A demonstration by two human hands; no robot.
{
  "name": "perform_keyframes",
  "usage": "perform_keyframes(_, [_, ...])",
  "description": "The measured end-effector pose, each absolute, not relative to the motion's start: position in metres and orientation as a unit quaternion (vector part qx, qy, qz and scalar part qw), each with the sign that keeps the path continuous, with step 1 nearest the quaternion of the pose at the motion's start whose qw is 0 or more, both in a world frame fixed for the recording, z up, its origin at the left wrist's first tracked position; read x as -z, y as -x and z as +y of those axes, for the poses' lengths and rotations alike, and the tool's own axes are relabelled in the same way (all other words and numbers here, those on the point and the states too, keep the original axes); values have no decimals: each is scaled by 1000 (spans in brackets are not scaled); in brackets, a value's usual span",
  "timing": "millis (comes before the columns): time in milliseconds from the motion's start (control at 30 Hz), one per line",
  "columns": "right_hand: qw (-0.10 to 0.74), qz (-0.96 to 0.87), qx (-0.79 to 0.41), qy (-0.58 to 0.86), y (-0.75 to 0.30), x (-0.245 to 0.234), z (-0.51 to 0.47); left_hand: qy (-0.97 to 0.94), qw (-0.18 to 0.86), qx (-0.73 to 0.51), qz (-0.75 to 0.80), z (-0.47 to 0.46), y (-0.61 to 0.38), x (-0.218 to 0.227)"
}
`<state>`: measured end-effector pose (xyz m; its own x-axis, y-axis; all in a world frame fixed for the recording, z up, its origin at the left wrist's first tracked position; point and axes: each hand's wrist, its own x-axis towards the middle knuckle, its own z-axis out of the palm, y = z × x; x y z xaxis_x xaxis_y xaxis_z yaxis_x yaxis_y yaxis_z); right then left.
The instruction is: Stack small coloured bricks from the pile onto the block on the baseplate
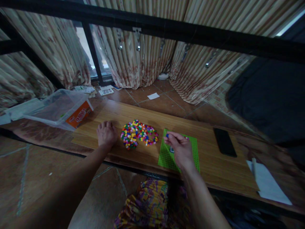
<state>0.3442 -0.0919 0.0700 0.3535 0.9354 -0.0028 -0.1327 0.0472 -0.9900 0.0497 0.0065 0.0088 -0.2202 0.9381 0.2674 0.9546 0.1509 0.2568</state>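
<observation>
My right hand (182, 149) is over the green studded baseplate (164, 157), with thumb and fingers pinching a small blue building brick (167, 135). Partly covered by that hand, a blue-and-white piece (172, 149) sits on the baseplate, and a few pinkish bits (187, 138) show near its far edge. My left hand (107, 134) rests on the wooden board with its fingers curled in, and no object shows in it. Between the hands lies a spread pile of small multicoloured bricks (130, 135).
A clear plastic tub (57, 108) with an orange label stands at the left. On the wooden board (207, 171), a black phone (224, 142) lies right of the baseplate. White paper (269, 184) with a pen-like stick is at the far right. A dark rail (152, 20) with hooks crosses above.
</observation>
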Motion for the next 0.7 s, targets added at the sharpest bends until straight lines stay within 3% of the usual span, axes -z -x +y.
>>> perform_keyframes(133, [660,-279,-504,483,-377,-74,-103,628,30,181,-756,7,-50,-11])
perform_keyframes(400, [670,-241,-522,469,-401,-74,-112,628,21,184,-756,9,-48,-10])
perform_keyframes(567, [664,-266,-505,482,-404,-72,-111,627,15,205,-751,9,-47,-9])
perform_keyframes(700, [664,-295,-425,540,-410,-64,-108,620,5,202,-758,9,-49,-11])
